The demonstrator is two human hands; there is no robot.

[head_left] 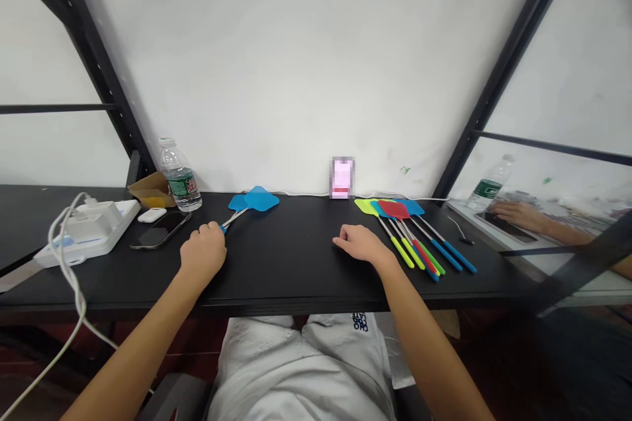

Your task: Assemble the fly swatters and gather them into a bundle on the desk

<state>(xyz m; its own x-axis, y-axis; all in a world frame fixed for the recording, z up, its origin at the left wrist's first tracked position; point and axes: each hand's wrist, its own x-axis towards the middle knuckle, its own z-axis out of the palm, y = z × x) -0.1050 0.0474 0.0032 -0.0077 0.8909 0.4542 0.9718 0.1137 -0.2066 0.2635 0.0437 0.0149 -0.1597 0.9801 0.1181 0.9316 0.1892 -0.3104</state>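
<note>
My left hand [203,251] is closed around the handles of blue fly swatters [261,199] at the left of the black table [291,263]. Two blue heads show beyond it, one overlapping the other, on thin metal rods. Most of the handles are hidden in my fist. My right hand [363,243] rests on the table with its fingers curled in, and nothing shows in it. Just right of it lies a fanned pile of fly swatters with a red head [394,210], yellow heads [366,206] and blue heads [413,208]; their coloured handles point toward me.
At the left stand a water bottle [182,177], a small cardboard box [151,189], a black phone [162,231], a white earphone case [152,215] and a white power strip [91,237] with cables. A pixelated phone-like object [342,177] leans on the wall. Another person's hand [516,216] is at far right.
</note>
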